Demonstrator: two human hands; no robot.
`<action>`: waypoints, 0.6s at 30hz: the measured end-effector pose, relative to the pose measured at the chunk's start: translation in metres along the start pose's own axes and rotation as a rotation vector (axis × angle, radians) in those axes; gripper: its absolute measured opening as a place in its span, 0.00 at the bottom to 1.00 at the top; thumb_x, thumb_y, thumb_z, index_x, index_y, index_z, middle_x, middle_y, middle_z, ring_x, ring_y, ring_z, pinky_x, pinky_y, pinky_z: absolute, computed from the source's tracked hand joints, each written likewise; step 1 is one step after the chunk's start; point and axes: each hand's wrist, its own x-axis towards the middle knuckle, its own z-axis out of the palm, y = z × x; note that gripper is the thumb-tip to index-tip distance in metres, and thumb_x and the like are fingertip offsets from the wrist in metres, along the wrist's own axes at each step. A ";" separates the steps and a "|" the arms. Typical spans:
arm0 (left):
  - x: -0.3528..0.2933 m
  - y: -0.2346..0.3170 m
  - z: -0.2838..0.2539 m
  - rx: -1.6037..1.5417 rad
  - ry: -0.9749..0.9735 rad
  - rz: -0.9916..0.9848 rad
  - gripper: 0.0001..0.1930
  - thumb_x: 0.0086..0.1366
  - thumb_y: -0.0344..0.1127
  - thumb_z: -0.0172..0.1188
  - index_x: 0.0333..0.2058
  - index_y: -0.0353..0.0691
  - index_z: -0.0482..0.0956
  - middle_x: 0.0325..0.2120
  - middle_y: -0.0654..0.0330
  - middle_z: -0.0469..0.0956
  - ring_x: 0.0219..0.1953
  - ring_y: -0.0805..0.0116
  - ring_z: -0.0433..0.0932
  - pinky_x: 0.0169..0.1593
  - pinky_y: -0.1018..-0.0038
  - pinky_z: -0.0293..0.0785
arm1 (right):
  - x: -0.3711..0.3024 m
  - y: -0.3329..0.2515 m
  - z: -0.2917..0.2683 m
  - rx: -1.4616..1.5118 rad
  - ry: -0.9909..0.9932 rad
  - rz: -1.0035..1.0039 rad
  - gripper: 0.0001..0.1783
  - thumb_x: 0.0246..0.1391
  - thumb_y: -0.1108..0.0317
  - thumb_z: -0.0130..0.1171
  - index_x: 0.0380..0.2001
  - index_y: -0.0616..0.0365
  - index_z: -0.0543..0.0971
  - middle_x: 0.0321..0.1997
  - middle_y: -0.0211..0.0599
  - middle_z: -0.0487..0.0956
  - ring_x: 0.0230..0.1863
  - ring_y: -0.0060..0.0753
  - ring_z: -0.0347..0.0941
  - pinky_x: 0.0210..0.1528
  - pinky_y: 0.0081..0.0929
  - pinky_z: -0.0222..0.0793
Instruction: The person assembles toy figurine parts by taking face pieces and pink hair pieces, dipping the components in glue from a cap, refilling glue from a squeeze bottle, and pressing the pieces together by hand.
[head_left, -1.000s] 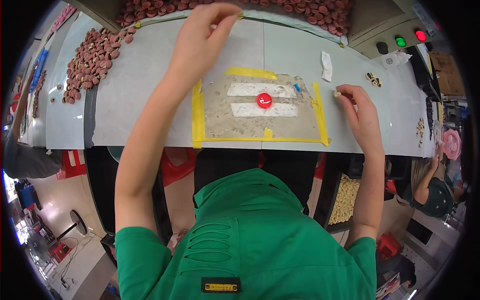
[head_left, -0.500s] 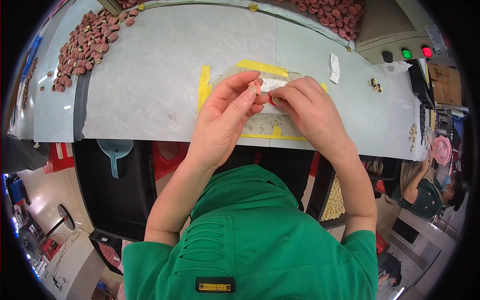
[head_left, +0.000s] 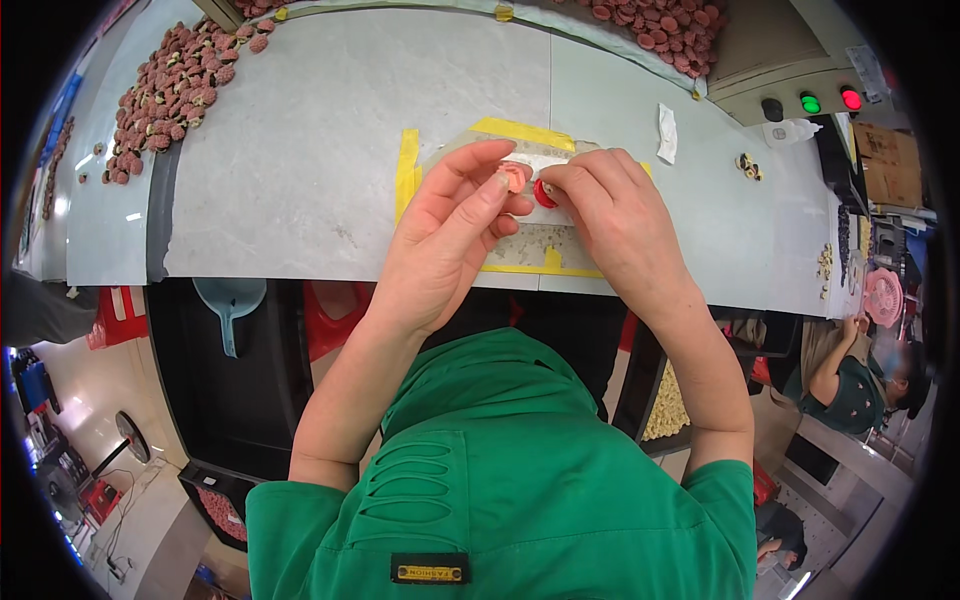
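My left hand (head_left: 440, 235) is raised over the worktable, with a small pink cup-like piece (head_left: 514, 178) pinched between thumb and fingers. Just to its right, my right hand (head_left: 622, 212) is closed on a small round red piece (head_left: 544, 195) at its fingertips. The two pieces are close together but apart. Under both hands lies a worn grey work patch (head_left: 530, 243) edged with yellow tape (head_left: 408, 165), partly hidden by them.
Pink, knobbly pieces (head_left: 170, 95) are heaped at the far left; more pink pieces (head_left: 660, 35) lie behind. At right are a white strip (head_left: 667, 135), a bottle (head_left: 790, 133) and a button box (head_left: 780, 85). Black bins (head_left: 230, 400) sit below the table edge. Another person (head_left: 850, 385) works at right.
The pink piece in my left hand has turned and shows more of its pale pink side. My right fingers have lifted slightly, and more of the red piece shows.
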 end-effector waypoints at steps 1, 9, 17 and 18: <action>0.000 0.000 0.001 -0.003 0.009 -0.015 0.17 0.69 0.34 0.51 0.55 0.39 0.67 0.47 0.60 0.73 0.46 0.75 0.73 0.50 0.77 0.69 | -0.001 0.000 -0.001 0.000 0.006 -0.003 0.10 0.43 0.74 0.54 0.33 0.58 0.74 0.34 0.36 0.72 0.37 0.39 0.68 0.41 0.32 0.67; 0.001 -0.001 -0.004 -0.112 0.000 -0.024 0.16 0.70 0.37 0.50 0.54 0.39 0.68 0.45 0.64 0.73 0.45 0.77 0.72 0.48 0.78 0.67 | -0.003 0.000 -0.003 0.114 0.052 0.052 0.09 0.46 0.74 0.59 0.34 0.57 0.76 0.33 0.36 0.73 0.36 0.39 0.70 0.39 0.32 0.67; 0.001 0.003 -0.001 -0.099 0.004 -0.050 0.16 0.71 0.36 0.48 0.54 0.41 0.67 0.46 0.60 0.73 0.44 0.75 0.74 0.48 0.78 0.70 | -0.007 -0.005 -0.013 0.557 0.060 0.329 0.09 0.52 0.74 0.57 0.38 0.59 0.77 0.35 0.34 0.74 0.36 0.32 0.71 0.40 0.26 0.68; 0.000 0.003 0.001 -0.098 0.006 -0.050 0.16 0.71 0.36 0.48 0.54 0.41 0.67 0.46 0.60 0.73 0.44 0.75 0.74 0.48 0.78 0.70 | -0.007 -0.008 -0.016 0.787 0.083 0.449 0.08 0.54 0.74 0.56 0.39 0.59 0.77 0.36 0.33 0.74 0.36 0.27 0.71 0.41 0.23 0.67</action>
